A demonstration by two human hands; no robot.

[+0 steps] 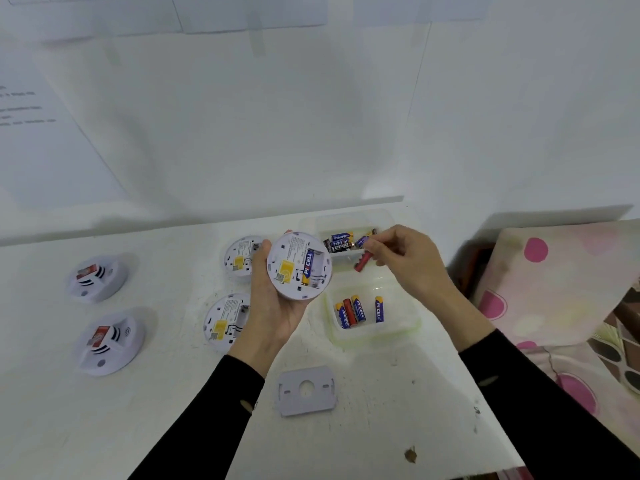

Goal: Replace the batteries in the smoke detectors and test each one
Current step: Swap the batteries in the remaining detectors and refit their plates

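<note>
Grey mounting plate [306, 390] lies nearest us.
Our left hand [277, 306] clasps an opened smoke detector [298, 266]; our right hand [403, 263] pinches a blue battery [362, 241] and a red battery [361, 264].

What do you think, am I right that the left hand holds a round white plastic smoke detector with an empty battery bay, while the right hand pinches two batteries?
No: in the head view a blue-and-yellow battery sits in the bay of the round white plastic smoke detector that the left hand holds. The right hand does pinch two batteries.
</note>
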